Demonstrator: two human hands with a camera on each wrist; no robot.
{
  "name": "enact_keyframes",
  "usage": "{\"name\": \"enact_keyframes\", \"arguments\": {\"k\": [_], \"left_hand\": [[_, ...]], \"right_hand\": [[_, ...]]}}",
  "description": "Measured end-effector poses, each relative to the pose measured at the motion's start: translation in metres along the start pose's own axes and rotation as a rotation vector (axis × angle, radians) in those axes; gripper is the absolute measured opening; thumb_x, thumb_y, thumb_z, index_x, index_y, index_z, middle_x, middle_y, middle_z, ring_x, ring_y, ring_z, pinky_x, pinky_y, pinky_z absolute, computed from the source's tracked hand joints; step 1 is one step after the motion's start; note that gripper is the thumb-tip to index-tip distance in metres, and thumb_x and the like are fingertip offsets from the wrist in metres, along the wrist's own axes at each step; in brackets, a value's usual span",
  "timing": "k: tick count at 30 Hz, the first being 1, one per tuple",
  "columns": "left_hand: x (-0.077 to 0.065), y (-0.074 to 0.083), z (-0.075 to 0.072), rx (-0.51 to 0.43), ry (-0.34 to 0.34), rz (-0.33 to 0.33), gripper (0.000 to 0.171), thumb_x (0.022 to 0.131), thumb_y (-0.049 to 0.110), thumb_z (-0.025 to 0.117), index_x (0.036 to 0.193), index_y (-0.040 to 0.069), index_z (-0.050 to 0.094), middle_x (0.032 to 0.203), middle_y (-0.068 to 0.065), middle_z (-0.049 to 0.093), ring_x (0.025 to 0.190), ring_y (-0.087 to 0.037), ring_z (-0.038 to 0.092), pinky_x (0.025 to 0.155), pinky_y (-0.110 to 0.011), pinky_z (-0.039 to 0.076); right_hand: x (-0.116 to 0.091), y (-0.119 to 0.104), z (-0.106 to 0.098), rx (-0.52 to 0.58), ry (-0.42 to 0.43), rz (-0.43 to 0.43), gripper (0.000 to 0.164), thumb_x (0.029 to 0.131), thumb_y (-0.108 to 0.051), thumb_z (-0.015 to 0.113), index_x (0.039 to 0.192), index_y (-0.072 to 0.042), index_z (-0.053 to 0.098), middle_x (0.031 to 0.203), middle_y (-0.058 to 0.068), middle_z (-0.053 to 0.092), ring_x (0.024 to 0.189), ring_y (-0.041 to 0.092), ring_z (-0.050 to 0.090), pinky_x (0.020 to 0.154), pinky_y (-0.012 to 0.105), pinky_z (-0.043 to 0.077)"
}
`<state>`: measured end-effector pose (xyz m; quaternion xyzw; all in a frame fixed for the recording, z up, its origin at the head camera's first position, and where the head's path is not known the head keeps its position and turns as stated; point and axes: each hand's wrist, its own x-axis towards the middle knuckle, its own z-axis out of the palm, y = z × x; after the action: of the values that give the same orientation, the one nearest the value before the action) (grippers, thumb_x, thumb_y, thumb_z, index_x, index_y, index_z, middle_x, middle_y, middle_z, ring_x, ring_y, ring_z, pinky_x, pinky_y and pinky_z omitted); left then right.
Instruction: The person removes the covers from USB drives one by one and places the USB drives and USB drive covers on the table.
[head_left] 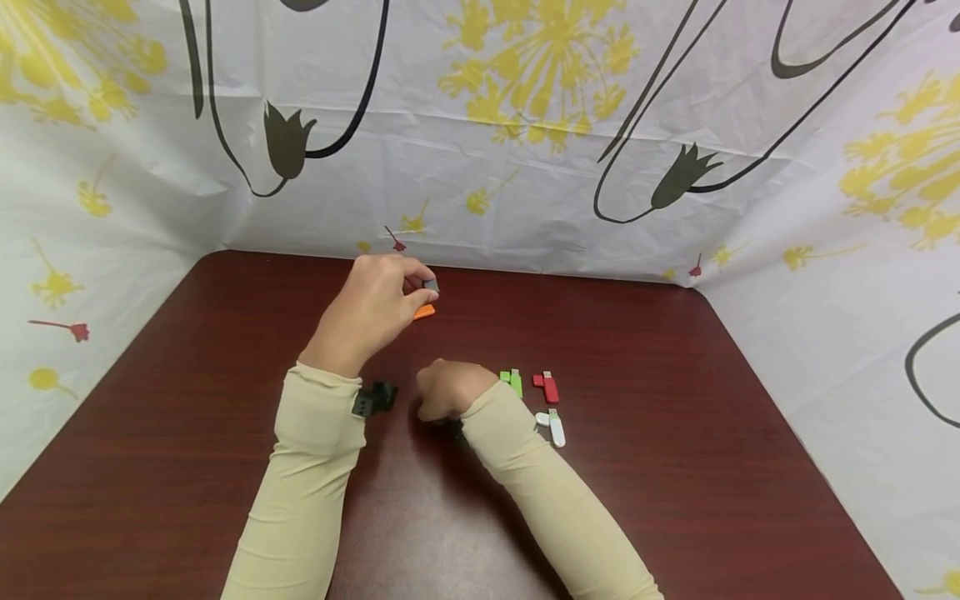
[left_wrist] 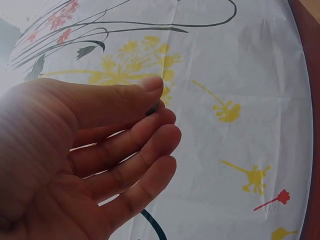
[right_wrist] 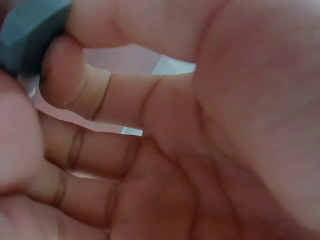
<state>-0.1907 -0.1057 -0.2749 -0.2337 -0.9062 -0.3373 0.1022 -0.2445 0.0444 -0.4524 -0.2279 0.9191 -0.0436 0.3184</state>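
My left hand (head_left: 375, 300) is raised over the far middle of the table. Its thumb and index finger pinch a small dark grey piece (head_left: 431, 285), perhaps a USB stick cap; in the left wrist view only a sliver of this piece (left_wrist: 152, 108) shows. Just below those fingertips an orange piece (head_left: 424, 312) is partly visible. My right hand (head_left: 453, 387) is low over the middle of the table, its fingertips largely hidden in the head view. In the right wrist view its thumb and finger pinch a dark grey faceted piece (right_wrist: 32, 35), cut off by the frame edge.
Right of my right hand lie a green USB stick (head_left: 516, 383), a red USB stick (head_left: 551, 388) and a white USB stick (head_left: 557, 429), each with a cap beside it. Patterned white sheeting (head_left: 480, 150) surrounds the dark red table (head_left: 660, 517) at the back and sides.
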Motion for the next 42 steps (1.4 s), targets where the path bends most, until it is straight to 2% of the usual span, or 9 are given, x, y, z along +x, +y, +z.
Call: {"name": "enact_keyframes", "arguments": {"k": [4, 9, 16, 18, 25, 31, 36, 39, 42], "left_hand": [[0.001, 0.0, 0.0, 0.006, -0.001, -0.002, 0.011, 0.096, 0.007, 0.082, 0.105, 0.003, 0.082, 0.099, -0.012, 0.08, 0.09, -0.027, 0.076, 0.082, -0.042, 0.062], [0.001, 0.0, -0.001, 0.009, -0.008, -0.011, 0.01, 0.096, 0.008, 0.081, 0.105, 0.004, 0.082, 0.099, -0.012, 0.08, 0.09, -0.027, 0.075, 0.081, -0.041, 0.062], [0.001, 0.0, -0.001, 0.01, -0.007, -0.01, 0.01, 0.096, 0.008, 0.081, 0.105, 0.003, 0.082, 0.099, -0.012, 0.08, 0.09, -0.027, 0.075, 0.081, -0.041, 0.062], [0.001, -0.001, -0.001, 0.008, -0.005, -0.011, 0.01, 0.096, 0.008, 0.081, 0.105, 0.003, 0.082, 0.099, -0.012, 0.08, 0.09, -0.027, 0.075, 0.081, -0.042, 0.062], [0.0, -0.001, -0.001, -0.002, -0.007, -0.019, 0.012, 0.096, 0.007, 0.081, 0.108, 0.003, 0.081, 0.101, -0.012, 0.08, 0.092, -0.027, 0.076, 0.082, -0.042, 0.062], [0.001, 0.0, 0.0, -0.006, -0.024, -0.018, 0.016, 0.097, 0.006, 0.08, 0.112, 0.001, 0.08, 0.105, -0.014, 0.078, 0.095, -0.028, 0.076, 0.084, -0.042, 0.063], [0.002, 0.0, 0.002, -0.013, -0.047, -0.012, 0.019, 0.098, 0.004, 0.079, 0.116, 0.0, 0.079, 0.106, -0.014, 0.077, 0.096, -0.027, 0.075, 0.085, -0.041, 0.063], [0.003, -0.001, 0.003, -0.004, -0.067, -0.004, 0.019, 0.098, 0.004, 0.078, 0.116, -0.001, 0.079, 0.106, -0.014, 0.076, 0.096, -0.027, 0.075, 0.086, -0.041, 0.063], [0.003, -0.003, 0.006, 0.022, -0.085, 0.015, 0.017, 0.098, 0.004, 0.078, 0.115, -0.001, 0.079, 0.105, -0.014, 0.077, 0.096, -0.027, 0.074, 0.086, -0.041, 0.062]], "right_hand": [[-0.002, -0.009, 0.002, -0.021, 0.019, 0.032, 0.026, 0.088, -0.016, 0.067, 0.062, -0.019, 0.068, 0.06, -0.003, 0.064, 0.047, 0.016, 0.056, 0.054, 0.043, 0.05], [-0.004, -0.015, 0.002, -0.011, 0.009, 0.043, 0.023, 0.087, -0.013, 0.069, 0.065, -0.018, 0.073, 0.065, -0.001, 0.07, 0.044, 0.016, 0.057, 0.044, 0.033, 0.049], [-0.008, -0.016, 0.0, 0.034, -0.043, 0.035, 0.023, 0.092, -0.014, 0.068, 0.07, -0.019, 0.076, 0.065, -0.001, 0.072, 0.046, 0.016, 0.059, 0.045, 0.032, 0.048], [-0.011, -0.017, 0.002, 0.033, -0.028, 0.035, 0.023, 0.092, -0.014, 0.068, 0.07, -0.019, 0.074, 0.064, -0.002, 0.07, 0.046, 0.015, 0.056, 0.044, 0.031, 0.046], [-0.092, -0.049, -0.044, 0.092, -0.041, 0.002, 0.034, 0.096, -0.006, 0.064, 0.063, -0.015, 0.061, 0.057, -0.001, 0.057, 0.049, 0.012, 0.054, 0.05, 0.026, 0.043], [-0.121, -0.035, -0.067, 0.105, 0.051, -0.034, 0.045, 0.099, -0.013, 0.067, 0.057, -0.019, 0.051, 0.052, -0.007, 0.044, 0.047, 0.009, 0.042, 0.051, 0.026, 0.038], [-0.138, -0.02, -0.077, 0.085, 0.154, -0.045, 0.028, 0.102, -0.019, 0.068, 0.076, -0.015, 0.058, 0.064, -0.006, 0.047, 0.057, 0.009, 0.047, 0.058, 0.027, 0.04], [-0.145, -0.013, -0.078, 0.066, 0.214, -0.053, 0.014, 0.103, -0.02, 0.068, 0.094, -0.01, 0.068, 0.075, -0.004, 0.057, 0.064, 0.01, 0.053, 0.064, 0.026, 0.045], [-0.151, -0.005, -0.077, 0.079, 0.265, -0.049, 0.021, 0.106, -0.024, 0.068, 0.116, -0.006, 0.071, 0.094, 0.001, 0.069, 0.078, 0.013, 0.064, 0.075, 0.03, 0.055]]}}
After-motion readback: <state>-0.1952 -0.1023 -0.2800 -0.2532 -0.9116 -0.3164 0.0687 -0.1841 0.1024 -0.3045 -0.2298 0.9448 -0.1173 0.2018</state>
